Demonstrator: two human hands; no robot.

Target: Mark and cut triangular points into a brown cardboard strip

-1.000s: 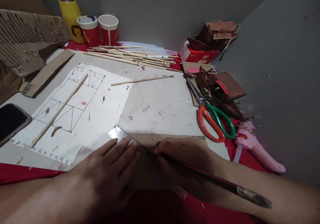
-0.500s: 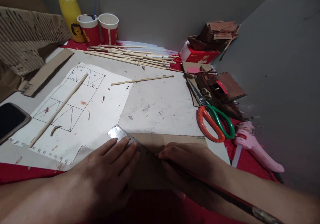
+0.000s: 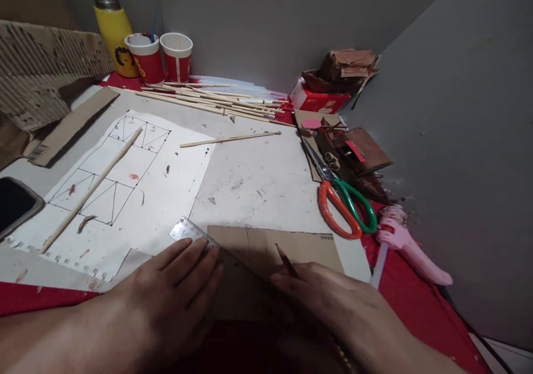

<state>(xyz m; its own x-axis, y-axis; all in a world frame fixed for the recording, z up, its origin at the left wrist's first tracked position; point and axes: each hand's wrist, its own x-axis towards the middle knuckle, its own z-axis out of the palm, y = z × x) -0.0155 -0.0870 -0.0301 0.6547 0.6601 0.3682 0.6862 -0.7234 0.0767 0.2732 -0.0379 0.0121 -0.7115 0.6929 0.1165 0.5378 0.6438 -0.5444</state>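
My left hand (image 3: 179, 285) lies flat with fingers stretched over a metal ruler (image 3: 183, 229), pressing it onto a piece of brown cardboard (image 3: 308, 245). The ruler runs slantwise down to the right, and its far part is lost in shadow. My right hand (image 3: 328, 296) is closed around a pencil (image 3: 286, 259), whose tip points up and away above the cardboard, to the right of the ruler. A sheet of paper with a line drawing (image 3: 166, 190) lies left of the cardboard, a wooden stick (image 3: 94, 188) across it.
Scissors (image 3: 339, 207) and a pink glue gun (image 3: 410, 243) lie on the right. Several wooden sticks (image 3: 216, 99), two paper cups (image 3: 177, 57) and a yellow bottle (image 3: 113, 35) stand or lie at the back. A phone (image 3: 16, 204) is at the left edge.
My right hand has shifted right and down along the ruler, and the pencil tip has swung away from the ruler's edge. My left hand stays on the ruler. The view has shifted slightly.
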